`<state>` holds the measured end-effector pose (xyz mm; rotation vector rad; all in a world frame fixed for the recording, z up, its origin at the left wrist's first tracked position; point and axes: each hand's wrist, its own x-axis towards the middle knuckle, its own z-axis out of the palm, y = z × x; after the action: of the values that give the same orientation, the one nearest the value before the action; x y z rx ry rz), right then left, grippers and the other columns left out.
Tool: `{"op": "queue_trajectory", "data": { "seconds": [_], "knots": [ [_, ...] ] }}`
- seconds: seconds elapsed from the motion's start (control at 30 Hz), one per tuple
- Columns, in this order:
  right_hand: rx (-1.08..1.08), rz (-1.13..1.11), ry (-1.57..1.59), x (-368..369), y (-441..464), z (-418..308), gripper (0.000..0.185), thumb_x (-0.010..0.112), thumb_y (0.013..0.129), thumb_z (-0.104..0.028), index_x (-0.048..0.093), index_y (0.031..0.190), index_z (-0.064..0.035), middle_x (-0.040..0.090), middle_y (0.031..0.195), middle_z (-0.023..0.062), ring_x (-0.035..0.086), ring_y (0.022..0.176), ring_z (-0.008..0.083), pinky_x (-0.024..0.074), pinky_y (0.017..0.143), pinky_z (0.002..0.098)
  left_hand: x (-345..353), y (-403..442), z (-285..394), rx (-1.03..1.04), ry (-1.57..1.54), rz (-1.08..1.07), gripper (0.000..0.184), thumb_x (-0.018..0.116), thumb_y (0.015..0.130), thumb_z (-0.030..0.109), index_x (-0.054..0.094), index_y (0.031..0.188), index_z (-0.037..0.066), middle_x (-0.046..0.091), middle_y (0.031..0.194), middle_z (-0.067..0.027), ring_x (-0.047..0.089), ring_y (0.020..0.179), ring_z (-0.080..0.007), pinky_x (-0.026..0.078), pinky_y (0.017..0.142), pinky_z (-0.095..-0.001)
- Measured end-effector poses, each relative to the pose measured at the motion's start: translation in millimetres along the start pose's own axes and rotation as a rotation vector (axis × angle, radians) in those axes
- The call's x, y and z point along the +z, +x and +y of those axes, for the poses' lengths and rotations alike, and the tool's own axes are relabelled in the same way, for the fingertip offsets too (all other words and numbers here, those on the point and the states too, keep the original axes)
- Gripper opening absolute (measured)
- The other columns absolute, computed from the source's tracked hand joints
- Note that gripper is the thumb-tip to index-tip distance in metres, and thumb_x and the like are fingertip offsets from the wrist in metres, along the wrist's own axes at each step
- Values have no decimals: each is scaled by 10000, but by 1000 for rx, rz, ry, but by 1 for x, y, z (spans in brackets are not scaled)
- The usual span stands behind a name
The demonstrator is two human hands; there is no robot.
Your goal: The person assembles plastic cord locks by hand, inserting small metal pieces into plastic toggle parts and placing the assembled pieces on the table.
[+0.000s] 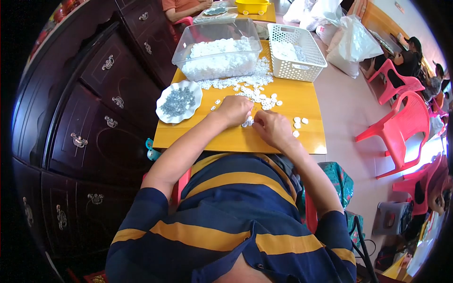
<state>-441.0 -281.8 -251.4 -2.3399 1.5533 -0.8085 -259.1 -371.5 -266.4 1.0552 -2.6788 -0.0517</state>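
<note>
I see my left hand (233,111) and right hand (273,128) curled nearly closed, close together; their grip is hidden. Small white plastic pieces (248,121) lie between them on the desk (212,137).

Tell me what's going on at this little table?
A seated person works with bare hands over the yellow table. The left hand and right hand are close together above a few small white pieces; whether the fingers grip one is too small to tell. A wavy white plate of small grey parts sits beside the right forearm, and a clear bin of white pieces stands behind.
</note>
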Motion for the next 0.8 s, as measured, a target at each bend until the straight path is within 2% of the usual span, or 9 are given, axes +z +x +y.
{"op": "queue_trajectory", "data": {
  "seconds": [0.13,0.3,0.33,0.43,0.5,0.57,0.6,0.67,0.8],
  "knots": [
    [52,11,-53,19,5,-2,171,674,860,-254,644,922,-98,678,839,137,675,753,347,534,672,453,-6,5,-6,10,51,-49,125,612,839,192,634,769,91,668,816,-101,659,803,-309,529,686,-447],
    [104,-26,-75,29,6,-7,200,690,857,-261,623,986,-122,673,936,127,687,833,350,554,709,465,-31,-3,-10,-187,-284,293,120,632,819,165,637,813,45,663,769,-125,658,706,-301,521,653,-405],
    [102,-8,-80,31,7,-8,200,690,858,-254,622,997,-126,670,932,126,686,835,349,554,713,462,-33,-7,-11,-164,-339,359,109,640,829,137,636,827,27,657,731,-107,649,663,-226,510,626,-355],
    [103,3,-56,32,7,-7,188,682,867,-250,624,990,-119,671,934,126,685,840,348,554,718,453,-44,-21,-3,-246,-543,348,91,646,841,104,623,821,18,646,700,-79,613,632,-146,490,609,-298],
    [106,0,-48,31,7,-8,180,676,871,-246,622,983,-116,671,932,125,685,836,346,555,718,449,-45,-31,1,-266,-587,349,99,633,841,117,618,819,22,653,707,-110,648,635,-200,510,611,-327],
    [111,-1,-40,31,6,-6,173,671,875,-243,621,976,-112,670,930,124,685,831,344,555,718,445,-34,-41,-1,-299,-736,376,73,643,854,87,629,843,16,649,706,-59,608,630,-112,497,599,-278],
    [107,16,-33,32,5,-4,160,665,879,-242,620,965,-115,670,929,118,683,823,343,554,711,446,-27,-45,-2,-299,-737,376,73,643,854,87,629,843,16,649,706,-59,608,630,-112,497,599,-278],
    [104,29,-25,33,3,-1,149,660,883,-242,620,954,-117,671,928,113,682,814,343,552,703,447,-19,-53,-2,-375,-1018,428,64,641,876,63,653,897,3,652,743,-6,574,665,-52,485,614,-231],
    [99,54,-45,33,1,3,136,650,889,-241,611,918,-114,669,909,111,676,788,345,548,682,451,-19,-66,0,-436,-1071,420,92,637,898,53,668,957,-10,659,796,19,569,696,-29,481,633,-205]
  ]
}}
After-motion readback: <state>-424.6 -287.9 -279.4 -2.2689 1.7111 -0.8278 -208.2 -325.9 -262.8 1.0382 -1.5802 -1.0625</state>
